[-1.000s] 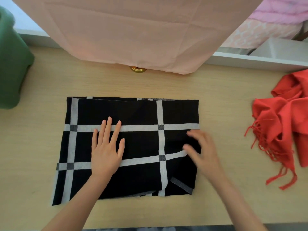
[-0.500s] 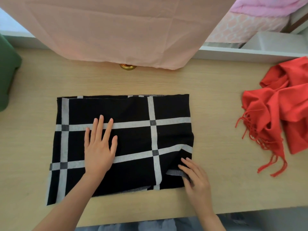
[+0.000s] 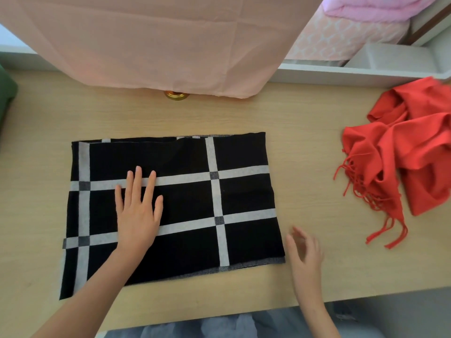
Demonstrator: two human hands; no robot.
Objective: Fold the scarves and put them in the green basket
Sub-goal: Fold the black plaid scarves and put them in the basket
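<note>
The left hand (image 3: pixel 138 211) is lying palm-down on the black scarf (image 3: pixel 170 206), fingers (image 3: pixel 138 178) spread flat. The right hand (image 3: pixel 305 254) is hovering just beside the scarf's right edge, fingers loosely apart, gripping nothing. The scarf is lying folded on the table (image 3: pixel 305 147). The red scarf (image 3: pixel 410 152) is lying crumpled at right. The basket (image 3: pixel 6 93) is sitting at the far left edge.

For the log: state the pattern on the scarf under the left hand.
Black scarf with a white grid; head view.

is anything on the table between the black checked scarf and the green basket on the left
Nothing visible. Only bare wooden table lies between the black checked scarf and the green basket at the far left edge. The left hand rests flat on the scarf.
</note>
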